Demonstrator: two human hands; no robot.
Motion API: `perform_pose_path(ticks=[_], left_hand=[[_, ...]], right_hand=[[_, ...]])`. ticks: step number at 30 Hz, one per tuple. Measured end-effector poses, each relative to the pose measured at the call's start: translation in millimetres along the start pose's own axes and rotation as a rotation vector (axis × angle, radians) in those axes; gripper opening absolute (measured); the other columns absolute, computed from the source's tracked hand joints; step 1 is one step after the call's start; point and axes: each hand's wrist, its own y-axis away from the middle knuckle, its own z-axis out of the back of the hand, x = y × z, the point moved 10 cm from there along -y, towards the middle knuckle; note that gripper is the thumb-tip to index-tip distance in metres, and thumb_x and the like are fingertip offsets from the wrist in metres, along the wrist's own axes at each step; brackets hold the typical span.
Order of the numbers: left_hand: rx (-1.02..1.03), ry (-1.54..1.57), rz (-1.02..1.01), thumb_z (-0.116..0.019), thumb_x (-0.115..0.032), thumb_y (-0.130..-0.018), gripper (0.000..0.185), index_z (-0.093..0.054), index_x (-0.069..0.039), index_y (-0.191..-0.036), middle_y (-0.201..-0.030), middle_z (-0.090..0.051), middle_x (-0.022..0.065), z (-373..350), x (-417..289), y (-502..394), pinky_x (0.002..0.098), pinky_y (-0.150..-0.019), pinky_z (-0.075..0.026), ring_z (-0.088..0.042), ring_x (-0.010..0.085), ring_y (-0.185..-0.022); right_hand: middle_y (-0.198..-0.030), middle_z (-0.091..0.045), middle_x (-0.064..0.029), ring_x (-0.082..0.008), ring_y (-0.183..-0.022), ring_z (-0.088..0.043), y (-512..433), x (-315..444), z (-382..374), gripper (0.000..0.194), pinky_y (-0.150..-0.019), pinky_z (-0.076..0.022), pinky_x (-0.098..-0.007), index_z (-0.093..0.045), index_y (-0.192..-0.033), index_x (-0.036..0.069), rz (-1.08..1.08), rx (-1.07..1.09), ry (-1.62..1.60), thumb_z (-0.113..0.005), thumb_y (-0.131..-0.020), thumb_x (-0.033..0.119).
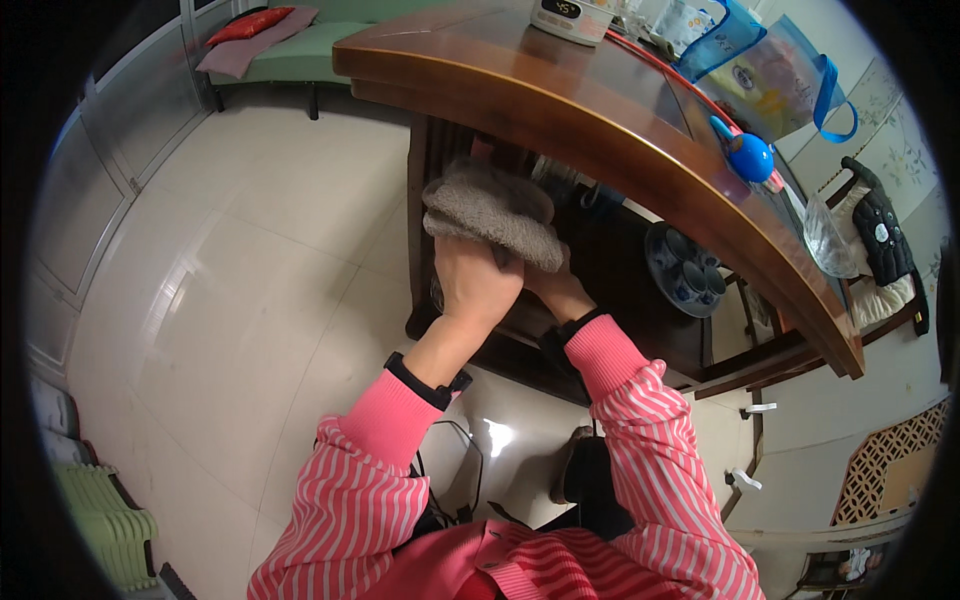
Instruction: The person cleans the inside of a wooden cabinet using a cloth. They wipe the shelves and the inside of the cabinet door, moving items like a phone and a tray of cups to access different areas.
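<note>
A folded, fuzzy grey-brown cloth (491,212) is in front of me, just off the edge of the wooden table and above its lower shelf. My left hand (477,279) grips it from below on the near side, the fingers partly hidden by the cloth. My right hand (553,283) is close beside the left and holds the cloth's lower right part; most of its fingers are out of sight behind the cloth. The cloth's upper edge is blurred.
The wooden table (465,56) has a curved overhanging edge. Its lower shelf (600,300) carries a tray of blue-and-white cups (691,282). On top are a white device (574,21), a blue rattle-like toy (750,156) and a clear bag (780,82). A green sofa (307,52) stands behind.
</note>
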Motion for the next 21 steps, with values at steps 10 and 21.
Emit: perform_pose_path(ticks=[10, 21], left_hand=[[0.003, 0.054, 0.025, -0.068, -0.011, -0.069, 0.032, -0.065, -0.004, -0.100, -0.105, -0.064, 0.0171, 1, 1, -1, 0.0496, -0.091, -0.044, -0.056, 0.0426, -0.103], [0.019, 0.046, 0.006, -0.067, -0.010, -0.066, 0.031, -0.066, -0.005, -0.096, -0.103, -0.065, 0.0166, -2, 2, 1, 0.0502, -0.091, -0.044, -0.056, 0.0428, -0.101]], right_hand=[[-0.129, -0.051, -0.0228, -0.0397, -0.123, -0.049, 17, -5, 39, 0.082, -0.098, -0.0484, -0.0473, -0.045, -0.131, -0.001, -0.214, 0.179, 0.133, -0.079, -0.072, 0.044], [-0.136, -0.045, -0.0232, -0.0396, -0.130, -0.044, -11, -16, 28, 0.081, -0.099, -0.0497, -0.0453, -0.041, -0.134, -0.001, -0.373, 0.175, 0.142, -0.082, -0.073, 0.032]])
